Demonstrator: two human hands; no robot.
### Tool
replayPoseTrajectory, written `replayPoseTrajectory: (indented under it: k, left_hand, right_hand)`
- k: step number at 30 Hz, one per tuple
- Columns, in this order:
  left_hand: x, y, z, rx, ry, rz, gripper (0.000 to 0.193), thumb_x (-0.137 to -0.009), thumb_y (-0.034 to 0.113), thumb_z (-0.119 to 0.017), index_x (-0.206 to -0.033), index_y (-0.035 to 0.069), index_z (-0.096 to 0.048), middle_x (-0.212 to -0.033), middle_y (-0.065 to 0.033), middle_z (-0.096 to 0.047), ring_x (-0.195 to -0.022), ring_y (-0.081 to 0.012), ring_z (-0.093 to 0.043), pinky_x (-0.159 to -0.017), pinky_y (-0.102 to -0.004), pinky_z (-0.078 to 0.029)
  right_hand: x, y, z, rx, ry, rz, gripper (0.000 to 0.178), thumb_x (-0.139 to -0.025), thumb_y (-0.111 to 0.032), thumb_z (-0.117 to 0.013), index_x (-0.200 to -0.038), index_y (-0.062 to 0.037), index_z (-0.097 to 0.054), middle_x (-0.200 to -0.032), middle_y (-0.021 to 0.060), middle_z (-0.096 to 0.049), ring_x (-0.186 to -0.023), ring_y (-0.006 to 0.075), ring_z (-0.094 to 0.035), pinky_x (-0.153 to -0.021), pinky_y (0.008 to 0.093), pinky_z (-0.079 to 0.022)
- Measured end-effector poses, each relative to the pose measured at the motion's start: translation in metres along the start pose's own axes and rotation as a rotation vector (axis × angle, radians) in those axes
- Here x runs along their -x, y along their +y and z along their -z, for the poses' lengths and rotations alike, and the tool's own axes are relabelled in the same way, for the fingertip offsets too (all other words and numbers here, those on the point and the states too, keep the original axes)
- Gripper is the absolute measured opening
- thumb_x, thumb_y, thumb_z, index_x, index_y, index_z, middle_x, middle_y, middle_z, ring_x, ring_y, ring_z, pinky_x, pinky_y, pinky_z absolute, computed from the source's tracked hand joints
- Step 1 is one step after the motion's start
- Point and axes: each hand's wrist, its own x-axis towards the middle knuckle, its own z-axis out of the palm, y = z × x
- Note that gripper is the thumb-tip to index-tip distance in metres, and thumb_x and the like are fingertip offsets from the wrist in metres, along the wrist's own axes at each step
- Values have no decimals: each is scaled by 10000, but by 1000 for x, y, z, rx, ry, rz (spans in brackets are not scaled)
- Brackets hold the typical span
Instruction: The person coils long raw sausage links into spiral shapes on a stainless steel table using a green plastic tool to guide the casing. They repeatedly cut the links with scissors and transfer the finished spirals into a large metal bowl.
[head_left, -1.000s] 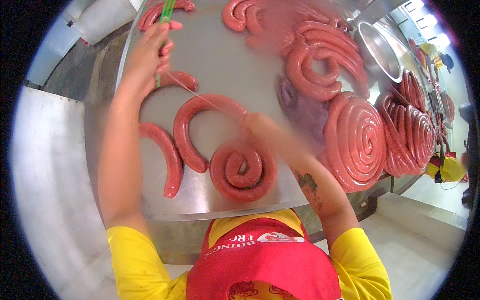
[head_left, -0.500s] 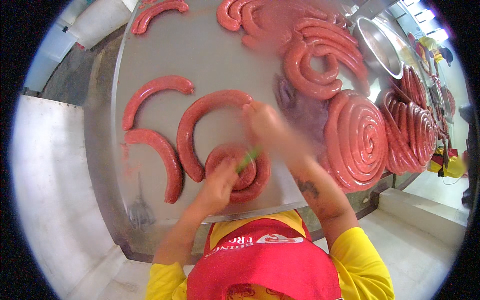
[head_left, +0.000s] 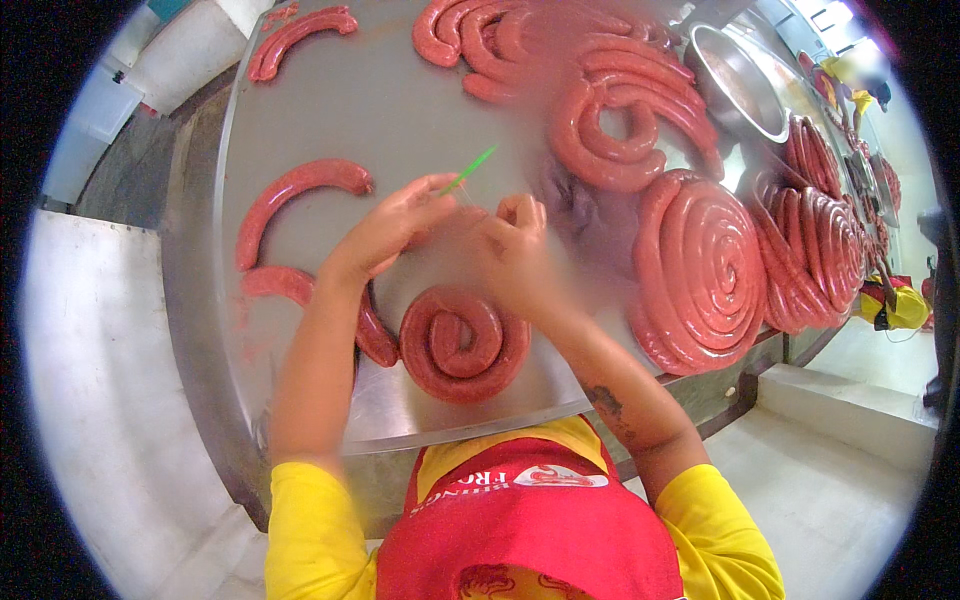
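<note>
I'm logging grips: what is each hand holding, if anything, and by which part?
The left hand holds a thin green stick by its near end; whether the right hand grips anything cannot be told.

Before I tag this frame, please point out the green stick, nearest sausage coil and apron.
Green stick (head_left: 471, 168): head view, shaft middle.
Nearest sausage coil (head_left: 463, 358): head view, inner ring.
Apron (head_left: 525, 525): head view, red front.

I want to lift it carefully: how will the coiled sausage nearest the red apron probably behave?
The coiled sausage is probably floppy, given its tight curl, and might unwind: no tie shows around it. Its shine suggests slipperiness.
</note>
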Motion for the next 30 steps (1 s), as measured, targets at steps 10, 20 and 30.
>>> replayPoseTrajectory:
  k: [10,20,30]
  left_hand:
    - [-35,95,-7,-57,250,-250,279,-952,315,-444,-1087,93,-545,-697,-36,-518,-600,-178,-560,-611,-364,-461]
    - [79,-39,17,-690,60,-127,385,-967,257,-345,-1210,4,-500,-1179,-207,-537,-1152,-311,-483,-993,-389,-342]
    - [38,-37,-2,-1029,520,-518,282,-870,85,-533,-1123,158,-634,-901,-93,-578,-802,-224,-536,-804,-348,-425]
  right_hand:
    - [-5,48,-38,-154,-363,-108,235,-878,-237,-515,-885,-35,-636,-846,186,-657,-753,315,-627,-714,416,-490]
    - [-25,39,9,-1271,-336,-851,222,-921,-222,-469,-924,-31,-581,-866,142,-647,-706,236,-602,-628,350,-476]
    - [4,31,-9,355,97,278,229,-848,-138,-534,-998,31,-572,-1290,231,-456,-1145,383,-461,-964,456,-380]
